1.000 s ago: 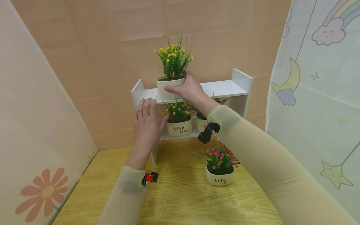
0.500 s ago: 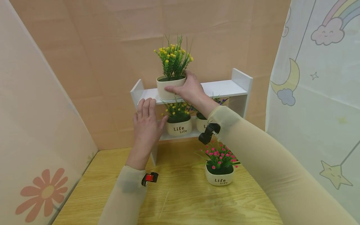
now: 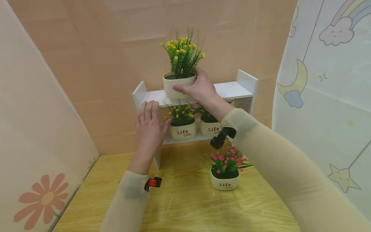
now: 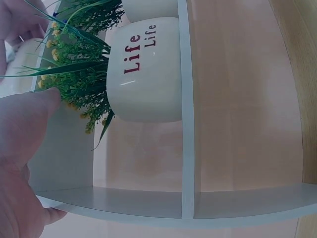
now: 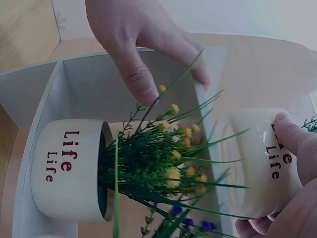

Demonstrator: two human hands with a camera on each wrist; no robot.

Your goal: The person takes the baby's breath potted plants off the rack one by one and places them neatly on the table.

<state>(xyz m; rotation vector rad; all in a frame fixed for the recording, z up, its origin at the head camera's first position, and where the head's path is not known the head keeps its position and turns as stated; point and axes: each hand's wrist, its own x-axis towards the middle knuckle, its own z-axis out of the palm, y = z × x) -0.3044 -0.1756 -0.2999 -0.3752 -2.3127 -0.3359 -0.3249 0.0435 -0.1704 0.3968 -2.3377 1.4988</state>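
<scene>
My right hand [image 3: 201, 87] holds a cream flowerpot [image 3: 175, 88] with yellow flowers, thumb across its front and fingers round its right side. In the right wrist view, a narrow gap shows between this pot [image 5: 265, 163] and the top board. My left hand [image 3: 149, 124] rests its fingers on the left front edge of the white shelf [image 3: 232, 90], with its thumb extended lower in front. Close to that thumb, a second yellow-flowered pot [image 3: 183, 131] stands on the lower board. Beside it is a pot [image 3: 208, 128] with purple flowers, partly behind my right forearm.
A pot with pink flowers [image 3: 224, 179] stands on the wooden table [image 3: 179, 206] in front of the shelf. Raised end panels [image 3: 247, 83] bound the top board. Cloth walls [image 3: 321, 106] hang left, right and behind.
My right hand has raised the yellow-flowered pot slightly and moved it a little right. My left hand keeps its place on the shelf edge. The view has shifted a little.
</scene>
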